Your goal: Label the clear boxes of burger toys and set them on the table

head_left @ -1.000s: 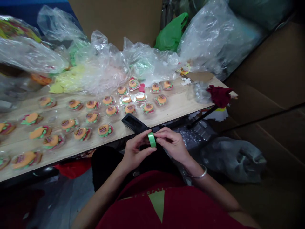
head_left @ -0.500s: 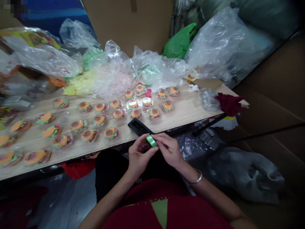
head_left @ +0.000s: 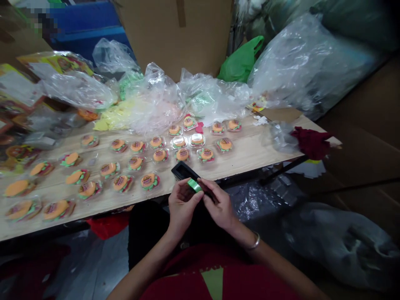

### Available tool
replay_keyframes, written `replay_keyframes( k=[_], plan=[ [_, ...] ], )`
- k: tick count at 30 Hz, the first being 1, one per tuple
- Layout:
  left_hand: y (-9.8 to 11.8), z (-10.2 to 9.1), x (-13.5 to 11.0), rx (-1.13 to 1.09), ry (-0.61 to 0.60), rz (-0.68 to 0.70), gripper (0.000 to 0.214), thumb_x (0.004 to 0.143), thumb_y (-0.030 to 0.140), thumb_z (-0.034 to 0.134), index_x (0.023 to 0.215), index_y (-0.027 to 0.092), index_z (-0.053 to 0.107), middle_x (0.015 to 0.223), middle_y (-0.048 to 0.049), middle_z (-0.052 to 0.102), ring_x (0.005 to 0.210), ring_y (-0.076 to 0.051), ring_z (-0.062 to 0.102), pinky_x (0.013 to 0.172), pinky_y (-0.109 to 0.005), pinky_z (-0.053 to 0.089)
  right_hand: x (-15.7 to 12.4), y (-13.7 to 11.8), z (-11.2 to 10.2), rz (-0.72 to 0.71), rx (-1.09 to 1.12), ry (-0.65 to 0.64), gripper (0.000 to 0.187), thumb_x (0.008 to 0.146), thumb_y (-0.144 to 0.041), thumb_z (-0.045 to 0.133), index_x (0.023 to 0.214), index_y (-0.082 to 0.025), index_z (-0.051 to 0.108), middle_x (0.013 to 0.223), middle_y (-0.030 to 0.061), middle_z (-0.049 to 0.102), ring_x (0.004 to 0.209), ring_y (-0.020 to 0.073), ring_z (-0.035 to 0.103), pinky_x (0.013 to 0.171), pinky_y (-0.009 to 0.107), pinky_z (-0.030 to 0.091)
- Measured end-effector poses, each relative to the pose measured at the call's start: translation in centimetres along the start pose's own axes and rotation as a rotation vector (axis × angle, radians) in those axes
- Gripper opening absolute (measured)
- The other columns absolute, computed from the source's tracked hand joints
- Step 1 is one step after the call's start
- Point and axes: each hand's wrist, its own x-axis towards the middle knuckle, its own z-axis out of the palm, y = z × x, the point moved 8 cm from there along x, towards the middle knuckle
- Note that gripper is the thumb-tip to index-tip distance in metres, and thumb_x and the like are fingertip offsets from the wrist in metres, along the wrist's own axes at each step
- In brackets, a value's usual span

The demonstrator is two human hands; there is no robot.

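Observation:
My left hand and my right hand meet just below the near edge of the wooden table. Both pinch a small green ring-shaped piece between their fingertips. Right behind the hands a black rectangular device lies on the table edge. Several small clear packs holding orange burger-shaped toys are laid out in rows across the table.
Crumpled clear plastic bags with coloured pieces line the table's back, with a green bag and a cardboard box behind. A dark red cloth lies at the right corner. A grey bag lies on the floor at right.
The camera view has tilted, so the table sits lower and further right in frame. My hands have turned the green piece from upright to slanted and still hold it.

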Motion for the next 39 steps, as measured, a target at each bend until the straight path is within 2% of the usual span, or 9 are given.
replay_keyframes(
  k=[2, 5, 9, 12, 16, 22, 27, 35, 39],
  plan=[
    [-0.1, -0.3, 0.0, 0.038, 0.008, -0.005, 0.036, 0.068, 0.023, 0.076, 0.098, 0.019, 0.055, 0.090, -0.0026, 0.067, 0.087, -0.016, 0.065, 0.081, -0.029, 0.051, -0.4, 0.5, 0.3, 0.020, -0.073, 0.079, 0.046, 0.081, -0.015, 0.058, 0.126, -0.022, 0.049, 0.113, 0.0093, 0.058, 0.103, 0.0201, 0.058, 0.090, 0.035, 0.049],
    [0.2, -1.3, 1.1, 0.247, 0.013, 0.046, 0.032, 0.073, 0.026, 0.071, 0.099, 0.019, 0.056, 0.093, -0.0040, 0.065, 0.087, -0.019, 0.063, 0.081, -0.034, 0.049, 0.5, 1.1, 1.1, 0.014, -0.170, 0.131, 0.031, 0.081, -0.018, 0.059, 0.111, -0.021, 0.055, 0.094, 0.0057, 0.060, 0.089, 0.0192, 0.059, 0.081, 0.034, 0.050],
    [2.1, -2.7, 4.6, 0.742, 0.088, 0.358, 0.033, 0.068, 0.030, 0.074, 0.098, 0.021, 0.062, 0.115, -0.0088, 0.058, 0.113, -0.029, 0.052, 0.098, -0.047, 0.037, 3.8, 1.8, 2.5, -0.051, -0.325, 0.039, 0.029, 0.080, -0.019, 0.059, 0.108, -0.018, 0.056, 0.096, 0.0089, 0.063, 0.092, 0.0231, 0.058, 0.084, 0.039, 0.047],
    [1.8, -3.2, 7.0, 0.934, 0.112, 0.468, 0.038, 0.068, 0.035, 0.075, 0.103, 0.022, 0.065, 0.128, -0.0125, 0.051, 0.122, -0.034, 0.044, 0.102, -0.051, 0.030, 5.5, 3.0, 2.3, -0.011, -0.369, -0.013, 0.036, 0.075, -0.010, 0.056, 0.110, -0.017, 0.057, 0.097, 0.0091, 0.065, 0.093, 0.0231, 0.058, 0.088, 0.042, 0.045],
    [0.2, -3.7, 7.9, 0.913, 0.140, 0.454, 0.038, 0.072, 0.038, 0.073, 0.105, 0.022, 0.063, 0.130, -0.0121, 0.052, 0.123, -0.032, 0.044, 0.102, -0.049, 0.030, 5.9, 5.7, 1.8, 0.194, -0.112, -0.079, 0.046, 0.070, -0.006, 0.051, 0.114, -0.016, 0.055, 0.089, 0.0046, 0.069, 0.082, 0.0170, 0.062, 0.079, 0.033, 0.050],
    [0.3, -4.1, 6.4, 0.795, 0.214, 0.506, 0.038, 0.074, 0.035, 0.072, 0.108, 0.023, 0.060, 0.132, -0.0110, 0.051, 0.126, -0.029, 0.043, 0.106, -0.048, 0.028, 6.2, 6.8, 2.1, 0.358, 0.131, -0.164, 0.027, 0.087, -0.022, 0.045, 0.103, -0.015, 0.065, 0.087, 0.0051, 0.071, 0.085, 0.0166, 0.065, 0.079, 0.030, 0.050],
    [2.1, -3.8, 4.8, 0.738, 0.240, 0.614, 0.047, 0.071, 0.035, 0.075, 0.113, 0.025, 0.057, 0.134, -0.0104, 0.049, 0.129, -0.029, 0.041, 0.106, -0.049, 0.029, 6.2, 3.1, 2.0, 0.249, 0.082, -0.136, 0.023, 0.089, -0.029, 0.051, 0.102, -0.018, 0.067, 0.095, 0.0046, 0.069, 0.088, 0.0167, 0.063, 0.078, 0.028, 0.049],
    [3.2, -3.3, 3.4, 0.829, 0.256, 0.705, 0.048, 0.070, 0.033, 0.075, 0.113, 0.025, 0.057, 0.127, -0.0100, 0.055, 0.128, -0.032, 0.039, 0.105, -0.051, 0.027, 5.8, -0.1, 1.4, 0.047, -0.179, -0.025, 0.008, 0.081, -0.020, 0.063, 0.088, -0.020, 0.068, 0.075, 0.0023, 0.063, 0.073, 0.0167, 0.058, 0.069, 0.030, 0.046],
    [2.9, -3.4, 3.7, 0.758, 0.190, 0.547, 0.041, 0.066, 0.032, 0.077, 0.102, 0.021, 0.062, 0.102, -0.0069, 0.065, 0.106, -0.028, 0.055, 0.097, -0.046, 0.037, 6.3, -0.9, 1.0, -0.034, -0.379, -0.063, 0.011, 0.085, -0.019, 0.059, 0.075, -0.018, 0.064, 0.071, 0.0026, 0.061, 0.075, 0.0184, 0.056, 0.074, 0.033, 0.042]
  ],
)
